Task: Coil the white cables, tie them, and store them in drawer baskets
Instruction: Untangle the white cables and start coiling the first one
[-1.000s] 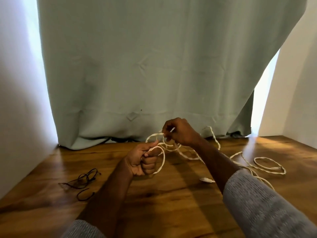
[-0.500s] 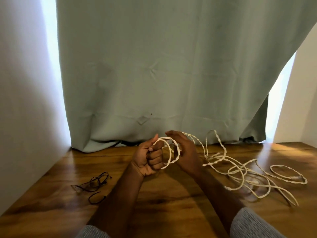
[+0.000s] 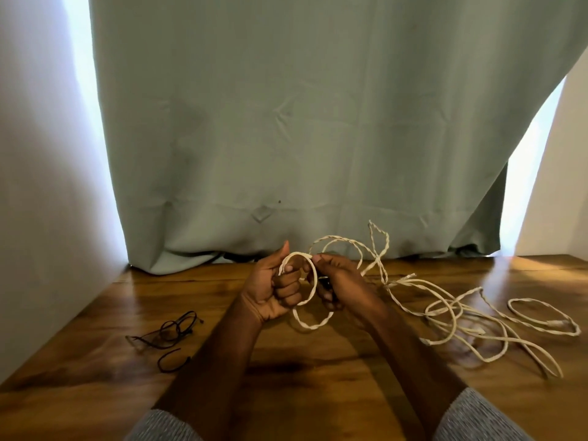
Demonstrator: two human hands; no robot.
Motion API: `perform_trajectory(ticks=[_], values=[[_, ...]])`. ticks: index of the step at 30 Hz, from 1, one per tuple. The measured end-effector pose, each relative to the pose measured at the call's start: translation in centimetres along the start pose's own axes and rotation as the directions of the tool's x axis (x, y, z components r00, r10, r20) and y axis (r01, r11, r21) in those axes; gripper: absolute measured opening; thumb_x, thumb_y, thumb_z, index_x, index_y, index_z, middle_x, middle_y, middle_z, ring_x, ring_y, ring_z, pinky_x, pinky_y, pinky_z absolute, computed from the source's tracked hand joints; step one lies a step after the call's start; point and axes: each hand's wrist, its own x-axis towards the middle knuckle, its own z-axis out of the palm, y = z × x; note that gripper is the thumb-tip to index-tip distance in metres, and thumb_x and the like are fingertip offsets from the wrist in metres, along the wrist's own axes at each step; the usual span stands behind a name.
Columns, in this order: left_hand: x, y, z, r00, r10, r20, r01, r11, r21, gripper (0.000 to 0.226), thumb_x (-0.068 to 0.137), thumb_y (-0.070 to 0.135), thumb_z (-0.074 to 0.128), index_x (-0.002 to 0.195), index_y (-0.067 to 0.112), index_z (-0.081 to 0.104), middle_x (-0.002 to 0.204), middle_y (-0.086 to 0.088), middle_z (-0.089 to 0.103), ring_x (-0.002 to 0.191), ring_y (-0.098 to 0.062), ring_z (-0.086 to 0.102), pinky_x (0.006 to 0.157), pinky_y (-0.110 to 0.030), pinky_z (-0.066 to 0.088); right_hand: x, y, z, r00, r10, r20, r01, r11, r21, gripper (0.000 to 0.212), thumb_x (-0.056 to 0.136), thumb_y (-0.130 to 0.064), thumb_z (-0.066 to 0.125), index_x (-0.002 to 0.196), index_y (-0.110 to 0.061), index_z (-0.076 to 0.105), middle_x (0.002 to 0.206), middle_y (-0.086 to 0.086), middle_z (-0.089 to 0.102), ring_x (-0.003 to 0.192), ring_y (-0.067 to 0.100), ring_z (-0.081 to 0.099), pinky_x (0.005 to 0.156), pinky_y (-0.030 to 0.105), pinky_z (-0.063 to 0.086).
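My left hand (image 3: pixel 273 291) is a fist gripping a small coil of white twisted cable (image 3: pixel 313 294) above the wooden table (image 3: pixel 318 364). My right hand (image 3: pixel 342 283) pinches the cable at the top of the coil, close against the left hand. One loop hangs below both hands. The rest of the white cable (image 3: pixel 451 310) trails right from my right hand and lies in loose tangled loops on the table. A stretch of cable arches up behind my hands in front of the curtain.
Thin black ties (image 3: pixel 168 332) lie on the table to the left of my left forearm. A grey-green curtain (image 3: pixel 302 128) hangs at the table's back edge. White walls (image 3: pixel 38 186) close in both sides.
The right hand came down from above the left hand to sit beside it, laying loops on the coil. The view shifted, so the loose cable shows further left.
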Motion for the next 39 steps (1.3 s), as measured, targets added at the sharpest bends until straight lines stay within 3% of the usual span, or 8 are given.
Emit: perform_trajectory(ticks=[3, 8, 13, 16, 20, 26, 35, 39], values=[[-0.2, -0.2, -0.1, 0.989, 0.045, -0.138, -0.035, 0.996, 0.077, 0.041, 0.095, 0.043, 0.061, 0.071, 0.010, 0.057, 0.042, 0.003, 0.023, 0.032, -0.011, 0.019, 0.037, -0.018, 0.021, -0.4, 0.0, -0.3, 0.999, -0.005, 0.040, 0.004, 1.000, 0.020, 0.033, 0.109, -0.026, 0.041, 0.091, -0.008, 0.063, 0.047, -0.006, 0.049, 0.037, 0.008, 0.032, 0.040, 0.020, 0.025], [0.2, -0.9, 0.8, 0.938, 0.158, -0.309, -0.135, 0.986, 0.096, 0.052, 0.101, 0.043, 0.035, 0.070, 0.010, 0.060, 0.037, 0.006, 0.023, 0.032, -0.010, 0.011, 0.036, -0.017, 0.015, -0.2, 0.6, 0.2, 0.993, -0.051, -0.105, 0.052, 0.999, 0.007, 0.033, 0.106, -0.028, 0.049, 0.086, -0.013, 0.070, 0.052, -0.005, 0.053, 0.041, 0.008, 0.040, 0.042, 0.021, 0.031], [0.2, -0.4, 2.2, 0.903, 0.246, -0.353, -0.216, 0.968, 0.125, 0.061, 0.100, 0.040, 0.031, 0.111, -0.005, 0.070, 0.044, 0.006, 0.015, 0.035, -0.006, 0.009, 0.037, -0.021, 0.014, -0.3, 1.4, 0.3, 0.986, -0.029, -0.163, 0.038, 0.998, 0.053, 0.024, 0.103, -0.024, 0.056, 0.099, -0.005, 0.071, 0.067, 0.006, 0.058, 0.045, 0.009, 0.042, 0.042, 0.026, 0.042], [0.2, 0.1, 2.9, 0.872, 0.326, -0.365, -0.300, 0.945, 0.126, 0.060, 0.101, 0.037, 0.033, 0.132, -0.009, 0.056, 0.042, 0.006, 0.020, 0.033, -0.005, 0.017, 0.037, -0.020, 0.023, -0.4, 2.2, 0.8, 0.988, 0.084, -0.127, -0.058, 0.980, 0.193, 0.017, 0.103, -0.016, 0.056, 0.107, -0.003, 0.064, 0.070, 0.010, 0.057, 0.054, 0.019, 0.054, 0.063, 0.044, 0.057], [0.2, 0.5, 3.2, 0.800, 0.439, -0.409, -0.400, 0.898, 0.181, 0.058, 0.100, 0.035, 0.037, 0.135, -0.010, 0.047, 0.041, 0.006, 0.033, 0.033, -0.005, 0.029, 0.039, -0.020, 0.026, -0.5, 2.5, 1.3, 0.980, 0.188, -0.067, -0.150, 0.912, 0.381, 0.014, 0.101, -0.011, 0.056, 0.110, -0.002, 0.061, 0.067, 0.008, 0.056, 0.052, 0.020, 0.054, 0.059, 0.035, 0.053], [0.5, 0.8, 2.5, 0.669, 0.545, -0.506, -0.468, 0.837, 0.282, 0.053, 0.100, 0.035, 0.041, 0.133, -0.007, 0.044, 0.055, 0.001, 0.049, 0.045, -0.008, 0.046, 0.050, -0.023, 0.045, -1.4, 2.2, 1.7, 0.974, 0.169, -0.152, -0.195, 0.965, -0.176, 0.005, 0.096, -0.009, 0.065, 0.097, -0.004, 0.066, 0.072, 0.008, 0.068, 0.046, 0.013, 0.058, 0.043, 0.027, 0.049], [1.4, -0.6, 2.7, 0.522, 0.609, -0.598, -0.223, 0.773, 0.594, 0.035, 0.106, 0.030, 0.039, 0.090, 0.006, 0.059, 0.070, -0.015, 0.070, 0.066, -0.028, 0.070, 0.075, -0.044, 0.055, -2.1, 1.8, 1.3, 0.974, 0.132, 0.186, -0.093, 0.975, -0.201, 0.056, 0.085, 0.005, 0.071, 0.121, -0.032, 0.049, 0.081, 0.007, 0.070, 0.057, 0.022, 0.062, 0.049, 0.033, 0.050], [1.9, -1.0, 2.6, 0.476, 0.655, -0.587, -0.117, 0.709, 0.696, 0.040, 0.108, 0.028, 0.038, 0.083, 0.007, 0.061, 0.067, -0.015, 0.070, 0.065, -0.029, 0.070, 0.072, -0.039, 0.058, -1.7, 1.7, 0.2, 0.943, 0.025, 0.332, 0.102, 0.927, -0.361, 0.032, 0.088, -0.005, 0.073, 0.115, -0.022, 0.070, 0.097, -0.005, 0.073, 0.074, 0.008, 0.069, 0.065, 0.030, 0.054]])
